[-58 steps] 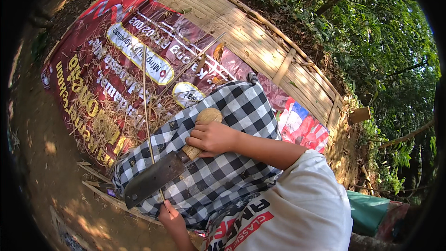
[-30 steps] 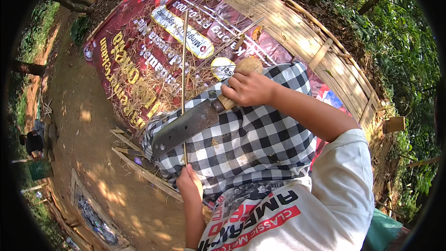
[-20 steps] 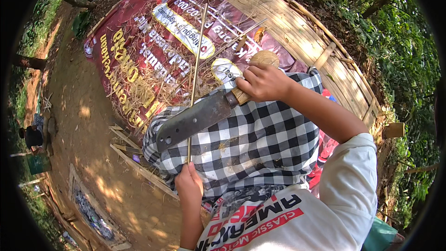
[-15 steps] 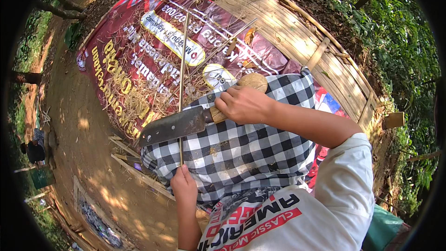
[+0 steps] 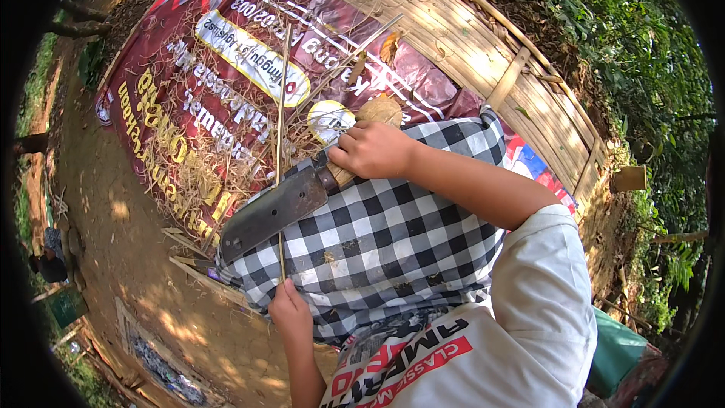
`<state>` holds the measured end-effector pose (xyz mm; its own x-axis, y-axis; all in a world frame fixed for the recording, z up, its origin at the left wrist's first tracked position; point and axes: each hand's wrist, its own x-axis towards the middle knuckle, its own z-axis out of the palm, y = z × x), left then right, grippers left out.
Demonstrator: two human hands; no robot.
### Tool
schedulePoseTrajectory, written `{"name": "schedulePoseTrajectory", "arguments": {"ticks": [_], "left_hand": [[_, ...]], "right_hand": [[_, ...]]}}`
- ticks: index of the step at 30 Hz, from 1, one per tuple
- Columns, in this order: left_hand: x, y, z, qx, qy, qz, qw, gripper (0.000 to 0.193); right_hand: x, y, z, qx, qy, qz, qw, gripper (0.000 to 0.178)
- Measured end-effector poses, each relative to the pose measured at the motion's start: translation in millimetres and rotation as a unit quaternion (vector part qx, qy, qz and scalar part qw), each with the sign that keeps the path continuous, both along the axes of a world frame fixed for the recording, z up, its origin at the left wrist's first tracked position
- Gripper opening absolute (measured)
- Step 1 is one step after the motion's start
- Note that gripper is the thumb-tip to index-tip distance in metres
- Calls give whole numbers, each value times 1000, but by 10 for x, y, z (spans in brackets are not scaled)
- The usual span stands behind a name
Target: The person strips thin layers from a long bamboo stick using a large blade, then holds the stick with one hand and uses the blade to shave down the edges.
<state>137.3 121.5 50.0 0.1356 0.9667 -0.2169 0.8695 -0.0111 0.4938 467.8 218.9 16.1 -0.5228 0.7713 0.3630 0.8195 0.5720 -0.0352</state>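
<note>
My right hand point(image 5: 371, 149) grips the wooden handle of a broad, dark cleaver point(image 5: 273, 210), whose blade lies across a thin bamboo strip point(image 5: 282, 143). My left hand point(image 5: 290, 313) pinches the near end of that strip and holds it upright, its far end pointing away over the banner. A black-and-white checked cloth point(image 5: 385, 242) covers my lap under both hands. The cleaver's edge rests against the strip about a third of the way up from my left hand.
A red printed banner point(image 5: 174, 68) lies on the ground ahead, strewn with bamboo shavings point(image 5: 189, 166) and thin sticks. A woven bamboo mat point(image 5: 468, 38) lies beyond it. Split bamboo pieces point(image 5: 189, 257) sit by my knee. Bare dirt is at left, green bushes at right.
The cleaver has slid along the strip, its blade dropping lower and nearer my left hand. My right hand has come down toward my lap. The view has shifted slightly.
</note>
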Motion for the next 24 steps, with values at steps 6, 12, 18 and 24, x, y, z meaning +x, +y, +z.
{"name": "schedulePoseTrajectory", "arguments": {"ticks": [6,12,18,24], "left_hand": [[-54,-30,-36,-19,18,-16,1000,34],[-61,59,-37,-15,12,-41,999,35],[-153,-27,-103,-6,2,-24,1000,32],[-102,16,-91,31,58,-73,995,31]], "right_hand": [[702,277,216,-186,-16,-315,930,19],[327,62,230,-183,-30,-232,955,19],[88,46,-18,-73,-52,-86,992,14],[868,380,125,-140,-16,-325,935,22]]}}
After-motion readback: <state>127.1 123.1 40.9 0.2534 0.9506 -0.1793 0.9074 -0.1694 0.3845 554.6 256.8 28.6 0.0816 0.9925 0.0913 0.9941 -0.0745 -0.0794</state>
